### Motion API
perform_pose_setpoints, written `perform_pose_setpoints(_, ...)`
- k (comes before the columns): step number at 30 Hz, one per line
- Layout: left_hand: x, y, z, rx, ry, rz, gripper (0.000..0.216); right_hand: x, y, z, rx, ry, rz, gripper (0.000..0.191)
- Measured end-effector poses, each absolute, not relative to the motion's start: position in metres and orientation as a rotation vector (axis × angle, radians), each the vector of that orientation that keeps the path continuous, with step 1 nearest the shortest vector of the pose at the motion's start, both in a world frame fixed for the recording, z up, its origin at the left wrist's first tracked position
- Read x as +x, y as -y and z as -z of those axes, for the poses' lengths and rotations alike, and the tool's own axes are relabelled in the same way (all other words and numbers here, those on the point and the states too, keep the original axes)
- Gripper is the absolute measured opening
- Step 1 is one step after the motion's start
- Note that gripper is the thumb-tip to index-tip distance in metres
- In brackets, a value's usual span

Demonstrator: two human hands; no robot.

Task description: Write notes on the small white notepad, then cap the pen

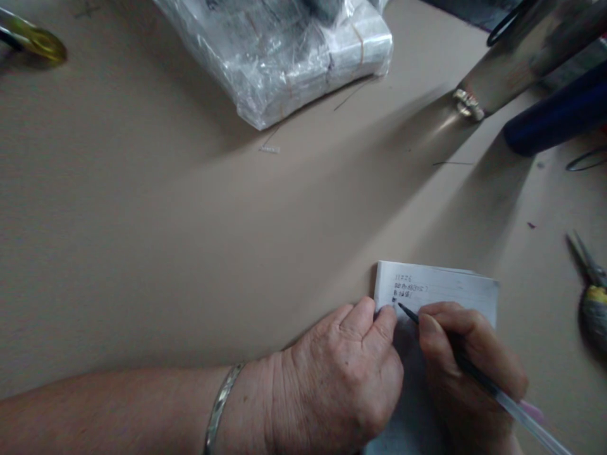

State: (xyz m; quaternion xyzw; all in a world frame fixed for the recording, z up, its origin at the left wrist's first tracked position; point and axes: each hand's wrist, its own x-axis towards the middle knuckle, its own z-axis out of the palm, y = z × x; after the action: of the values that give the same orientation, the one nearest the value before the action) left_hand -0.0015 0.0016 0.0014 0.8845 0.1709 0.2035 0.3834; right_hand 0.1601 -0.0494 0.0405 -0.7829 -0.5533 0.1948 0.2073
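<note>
A small white notepad point(443, 285) lies on the table, with several short lines of handwriting near its top left corner. My right hand point(469, 366) grips a pen point(478, 374) with a dark front part and a clear barrel. The pen's tip is at the last written line, touching the paper or just over it. My left hand point(348, 370), fingers curled, holds the notepad's left edge down; its fingertips are partly hidden. A metal bangle point(222, 404) circles the left wrist. Both hands cover much of the pad's lower part.
A clear plastic bag of banded packets point(294, 69) lies at the back. Pliers point(592, 284) are at the right edge. A shiny cylinder point(507, 69) and a dark blue cylinder point(559, 117) lie at the upper right. A yellow-handled tool point(42, 44) is at the upper left.
</note>
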Motion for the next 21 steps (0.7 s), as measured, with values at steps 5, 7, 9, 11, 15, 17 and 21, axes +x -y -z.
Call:
perform_pose_setpoints(5,-0.0019,-0.0053,-0.0001,2.229,-0.384,-0.490,0.015,0.1604,0.0483,-0.0411,-2.187,1.583,-0.544,0.013)
perform_pose_setpoints(7,-0.0013,-0.0064,0.0015,2.198,-0.376,-0.455,0.014,0.1612,0.0493,-0.0419,-2.180,1.549,-0.527,0.011)
perform_pose_setpoints(9,-0.0006,-0.0066,0.0026,2.175,-0.374,-0.426,0.012,0.1624,0.0511,-0.0427,-2.178,1.503,-0.491,0.007)
perform_pose_setpoints(11,-0.0003,-0.0064,0.0030,2.167,-0.373,-0.408,0.011,0.1641,0.0531,-0.0434,-2.184,1.465,-0.454,0.005)
perform_pose_setpoints(15,-0.0006,-0.0059,0.0021,2.171,-0.380,-0.400,0.011,0.1673,0.0552,-0.0432,-2.203,1.481,-0.432,0.005)
perform_pose_setpoints(17,-0.0007,-0.0058,0.0018,2.179,-0.385,-0.405,0.011,0.1674,0.0546,-0.0424,-2.203,1.512,-0.452,0.005)
perform_pose_setpoints(21,-0.0003,-0.0047,0.0020,2.197,-0.403,-0.417,0.012,0.1656,0.0518,-0.0403,-2.189,1.533,-0.477,0.008)
